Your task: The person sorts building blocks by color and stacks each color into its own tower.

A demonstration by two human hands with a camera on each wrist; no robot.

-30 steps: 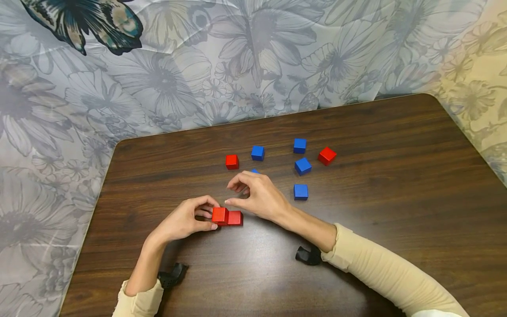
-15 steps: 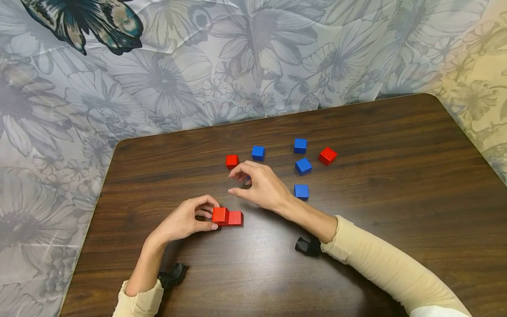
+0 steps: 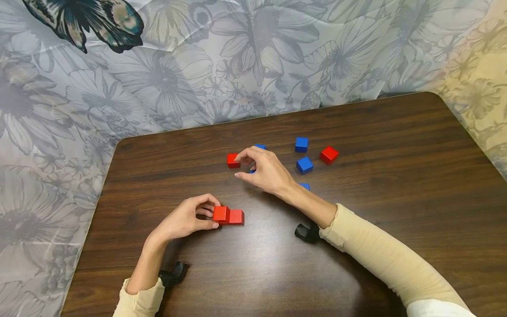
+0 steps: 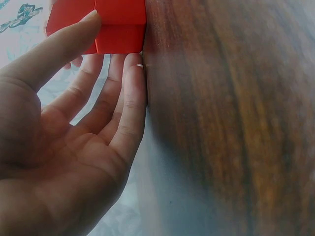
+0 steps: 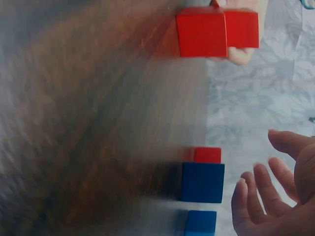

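**Presently, a lone red block [image 3: 231, 162] is lying at 10 o'clock from the right hand [image 3: 267, 171]'s fingertips**

I'm seeing that cube resting on the table [image 3: 257, 273], just beside those fingertips, showing no long axis. The right hand is the nearer one; its thumb and fingers are standing apart, holding nothing. Whether the index finger is touching, I can't tell. A blue block [image 5: 203, 183] is sitting partly under that hand, another blue block [image 3: 259, 145] just beyond. Toward nearly 6 o'clock, the left hand [image 3: 184, 222] is holding what looks like a two-high red stack [image 3: 221, 213] between curled thumb and fingers; a second red block [image 3: 236, 217] is apparently touching its 3 o'clock side. Three blue blocks [image 3: 304, 165] and a farther red block [image 3: 328, 155] are lying between 2 and 4 o'clock from the right hand. I'm seeing no container.
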